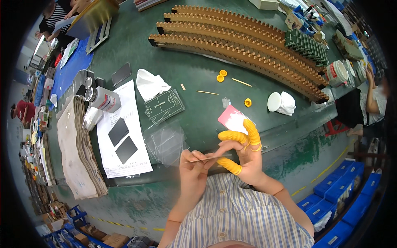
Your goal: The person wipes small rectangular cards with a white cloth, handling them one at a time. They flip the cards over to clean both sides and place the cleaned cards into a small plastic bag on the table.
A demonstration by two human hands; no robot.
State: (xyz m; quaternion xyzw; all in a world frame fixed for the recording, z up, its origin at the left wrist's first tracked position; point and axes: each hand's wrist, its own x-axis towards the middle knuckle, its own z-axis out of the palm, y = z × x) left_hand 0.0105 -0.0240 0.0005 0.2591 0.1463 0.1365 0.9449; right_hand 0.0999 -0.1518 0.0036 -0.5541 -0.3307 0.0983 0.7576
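Just beyond the striped shirt (221,206), a thin flat piece (211,158) is pinched by left hand (194,166) and right hand (249,162), presumably to steady both ends.

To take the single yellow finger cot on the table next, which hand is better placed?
Probably the right hand: its outstretched fingers are nearer to the single yellow finger cot. The left hand is farther away and pinches a thin flat piece that the right hand seems to touch.
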